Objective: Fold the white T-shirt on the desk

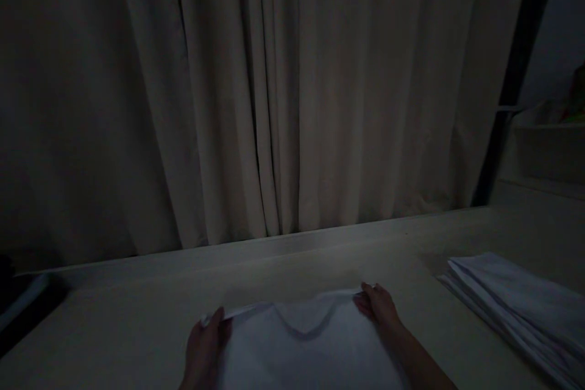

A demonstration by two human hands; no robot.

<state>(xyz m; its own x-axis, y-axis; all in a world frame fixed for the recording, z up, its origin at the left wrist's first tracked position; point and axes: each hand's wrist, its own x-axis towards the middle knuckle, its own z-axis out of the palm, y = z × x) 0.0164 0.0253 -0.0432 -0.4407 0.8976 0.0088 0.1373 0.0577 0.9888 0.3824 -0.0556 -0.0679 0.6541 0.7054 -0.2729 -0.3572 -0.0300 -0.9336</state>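
Note:
A white T-shirt (306, 356) is spread between my two hands at the bottom middle, its rounded neckline toward the far side. My left hand (206, 344) pinches the shirt at its left shoulder end, thumb on top. At the opposite shoulder end, my right hand (377, 304) grips the fabric between thumb and fingers. The shoulder edge looks stretched fairly straight between them. The shirt's lower part runs out of the picture.
A stack of folded white cloth (516, 304) lies on the pale table (150, 317) at the right. Dark objects (30, 301) sit at the left edge. Long curtains (347, 103) hang behind the table's raised back edge. A shelf (548, 152) stands at far right. The light is dim.

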